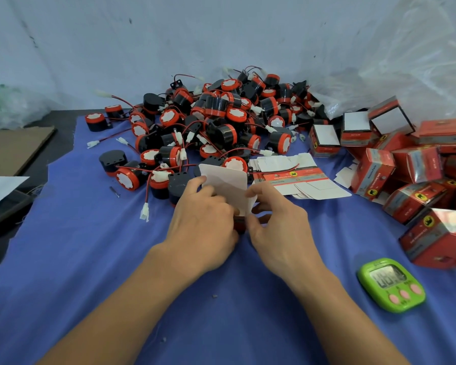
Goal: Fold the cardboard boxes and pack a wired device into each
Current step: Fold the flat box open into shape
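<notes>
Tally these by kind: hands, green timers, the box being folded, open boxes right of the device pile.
Hands: 2 (left hand, right hand)
Green timer: 1
Box being folded: 1
Open boxes: 3
Total: 7

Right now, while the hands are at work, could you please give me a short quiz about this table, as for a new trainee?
1. True or false: the green timer lies on the person's right side.
2. Fill in: the pile of wired devices rests on a ____ cloth.
3. What do the left hand and the right hand hold together? A the timer; B a half-folded box; C a wired device.
Key: 1 true; 2 blue; 3 B.
</notes>
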Demonstrator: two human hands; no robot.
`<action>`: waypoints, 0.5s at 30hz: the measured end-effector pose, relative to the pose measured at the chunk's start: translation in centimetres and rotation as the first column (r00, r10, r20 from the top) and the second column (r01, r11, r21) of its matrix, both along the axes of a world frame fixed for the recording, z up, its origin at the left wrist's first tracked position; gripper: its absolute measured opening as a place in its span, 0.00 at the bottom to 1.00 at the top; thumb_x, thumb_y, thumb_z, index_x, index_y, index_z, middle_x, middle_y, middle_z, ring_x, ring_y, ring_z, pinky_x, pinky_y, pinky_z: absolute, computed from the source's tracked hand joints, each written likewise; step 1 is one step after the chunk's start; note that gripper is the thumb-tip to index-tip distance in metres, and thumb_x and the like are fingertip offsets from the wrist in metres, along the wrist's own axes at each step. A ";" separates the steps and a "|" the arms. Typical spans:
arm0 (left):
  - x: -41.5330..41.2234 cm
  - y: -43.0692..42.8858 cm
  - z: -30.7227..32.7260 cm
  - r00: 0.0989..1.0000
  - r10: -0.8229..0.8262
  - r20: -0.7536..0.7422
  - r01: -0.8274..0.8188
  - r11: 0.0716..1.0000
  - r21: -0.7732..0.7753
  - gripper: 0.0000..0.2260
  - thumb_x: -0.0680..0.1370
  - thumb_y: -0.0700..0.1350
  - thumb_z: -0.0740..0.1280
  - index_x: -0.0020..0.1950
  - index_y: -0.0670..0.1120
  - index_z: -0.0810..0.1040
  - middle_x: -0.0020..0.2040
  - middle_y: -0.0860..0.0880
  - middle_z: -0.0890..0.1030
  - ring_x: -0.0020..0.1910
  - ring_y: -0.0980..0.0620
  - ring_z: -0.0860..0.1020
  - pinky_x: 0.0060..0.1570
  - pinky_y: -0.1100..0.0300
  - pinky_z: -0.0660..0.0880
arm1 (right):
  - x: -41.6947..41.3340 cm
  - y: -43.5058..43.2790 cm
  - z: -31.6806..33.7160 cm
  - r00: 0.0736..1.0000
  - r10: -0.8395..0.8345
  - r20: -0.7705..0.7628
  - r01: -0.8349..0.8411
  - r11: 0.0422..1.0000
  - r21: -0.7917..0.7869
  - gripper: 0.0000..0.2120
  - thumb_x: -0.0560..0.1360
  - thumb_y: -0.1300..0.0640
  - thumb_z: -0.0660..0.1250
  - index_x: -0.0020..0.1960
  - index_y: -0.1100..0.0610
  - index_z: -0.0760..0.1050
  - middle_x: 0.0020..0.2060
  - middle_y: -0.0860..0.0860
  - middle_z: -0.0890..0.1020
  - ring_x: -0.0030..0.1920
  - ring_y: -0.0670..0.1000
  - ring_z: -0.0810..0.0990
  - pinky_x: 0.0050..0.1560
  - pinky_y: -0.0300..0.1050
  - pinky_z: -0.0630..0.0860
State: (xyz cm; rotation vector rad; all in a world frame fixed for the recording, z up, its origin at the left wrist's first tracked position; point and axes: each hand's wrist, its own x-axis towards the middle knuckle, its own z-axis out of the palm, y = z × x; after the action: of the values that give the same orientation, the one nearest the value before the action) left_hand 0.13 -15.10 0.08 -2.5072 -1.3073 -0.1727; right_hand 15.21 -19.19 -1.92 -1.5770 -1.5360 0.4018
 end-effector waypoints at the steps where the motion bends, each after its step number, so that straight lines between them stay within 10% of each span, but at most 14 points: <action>1: 0.0 0.0 0.0 1.000 -0.002 -0.002 0.002 1.000 -0.001 0.17 0.77 0.56 0.58 0.55 0.57 0.85 0.48 0.57 0.85 0.59 0.53 0.77 0.77 0.51 0.46 | 0.0 -0.1 0.1 1.000 0.015 -0.019 -0.015 1.000 0.008 0.27 0.76 0.58 0.70 0.66 0.32 0.68 0.48 0.36 0.81 0.45 0.43 0.82 0.47 0.45 0.82; 6: -0.1 0.2 1.6 0.985 0.012 0.172 -0.007 1.000 -0.029 0.13 0.78 0.61 0.64 0.53 0.57 0.84 0.46 0.56 0.85 0.54 0.53 0.78 0.72 0.56 0.56 | 0.5 0.2 0.4 0.966 0.030 -0.256 -0.038 0.999 -0.027 0.42 0.72 0.57 0.75 0.78 0.34 0.61 0.64 0.37 0.80 0.57 0.38 0.81 0.53 0.36 0.79; 8: -0.7 0.3 3.0 0.905 0.039 0.424 0.028 0.988 -0.152 0.11 0.76 0.62 0.68 0.46 0.56 0.83 0.35 0.55 0.80 0.40 0.54 0.76 0.49 0.61 0.66 | 1.0 0.3 0.6 0.902 0.055 -0.429 -0.070 0.997 -0.019 0.39 0.67 0.61 0.72 0.75 0.38 0.69 0.64 0.40 0.80 0.60 0.37 0.80 0.53 0.39 0.80; 10: -1.2 0.5 4.3 0.748 0.138 0.649 0.165 0.908 -0.384 0.10 0.75 0.62 0.70 0.42 0.56 0.82 0.30 0.56 0.78 0.31 0.57 0.74 0.33 0.66 0.68 | 1.6 0.4 0.9 0.817 0.108 -0.567 -0.136 0.991 -0.007 0.35 0.67 0.69 0.68 0.70 0.44 0.75 0.63 0.43 0.83 0.62 0.39 0.80 0.57 0.44 0.80; 15: -1.4 0.5 4.5 0.210 0.627 0.750 0.670 0.467 -0.578 0.12 0.80 0.48 0.66 0.48 0.47 0.89 0.43 0.44 0.88 0.40 0.48 0.86 0.42 0.57 0.83 | 1.6 0.1 1.6 0.421 0.225 -0.879 -0.398 0.916 0.044 0.19 0.75 0.68 0.68 0.65 0.60 0.80 0.58 0.60 0.85 0.59 0.59 0.85 0.57 0.51 0.83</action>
State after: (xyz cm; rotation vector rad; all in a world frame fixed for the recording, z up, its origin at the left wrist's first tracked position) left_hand -1.26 -14.57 4.54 -3.3472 -2.2588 -2.1082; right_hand 16.81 -19.10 -0.32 -0.8660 -0.9319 1.3703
